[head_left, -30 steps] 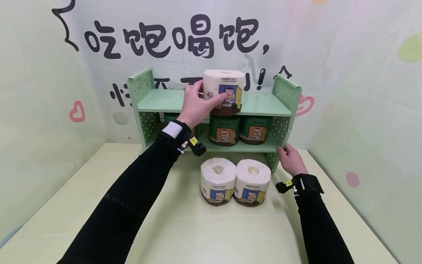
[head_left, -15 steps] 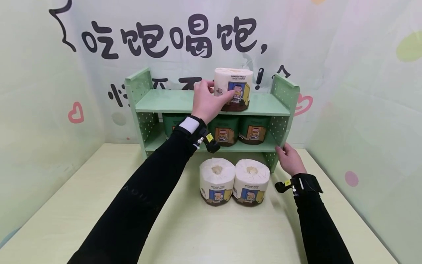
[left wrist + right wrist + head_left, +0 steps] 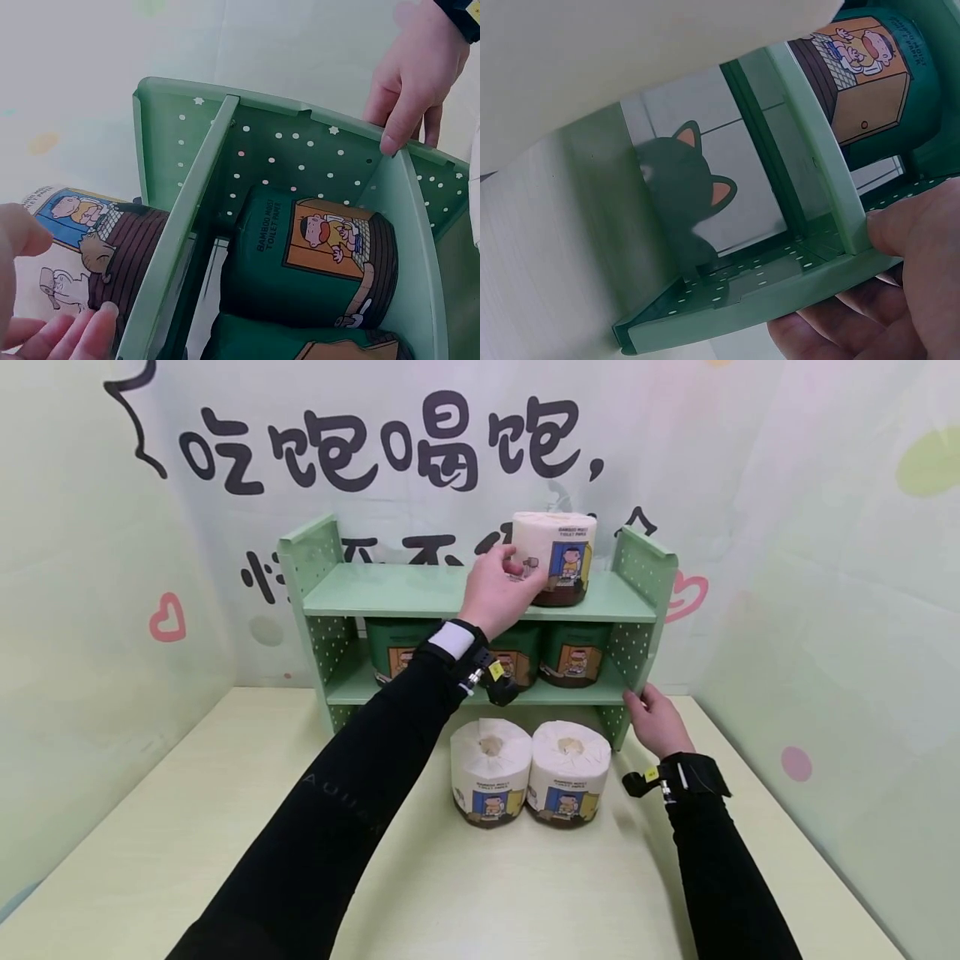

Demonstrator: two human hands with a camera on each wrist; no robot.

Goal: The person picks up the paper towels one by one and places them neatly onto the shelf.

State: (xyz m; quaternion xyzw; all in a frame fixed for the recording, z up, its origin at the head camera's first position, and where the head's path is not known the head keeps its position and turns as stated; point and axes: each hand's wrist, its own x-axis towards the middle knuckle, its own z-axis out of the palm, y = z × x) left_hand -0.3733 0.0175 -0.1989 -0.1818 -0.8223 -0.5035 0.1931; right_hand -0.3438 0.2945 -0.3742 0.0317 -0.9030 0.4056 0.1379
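A white-wrapped toilet paper roll [image 3: 566,560] with a cartoon print stands upright on the top board of the green two-tier shelf [image 3: 382,589], towards its right end. My left hand [image 3: 498,589] is at the roll's left side; in the left wrist view its fingertips [image 3: 105,319] lie against or very near the wrapper, and the thumb looks apart from it. My right hand [image 3: 660,722] grips the shelf's perforated right side panel by its front edge, thumb inside, fingers outside. Green toilet paper rolls [image 3: 575,653] fill the middle tier, partly hidden behind my left arm.
Two more white toilet paper rolls, a left one [image 3: 491,772] and a right one [image 3: 567,772], stand side by side on the pale table [image 3: 480,893], in front of the shelf. A printed backdrop [image 3: 697,435] closes in the back and sides.
The white roll has moved right along the top board with my left hand. The thumb has slid from the print's middle to the roll's left edge. My right hand keeps its hold.
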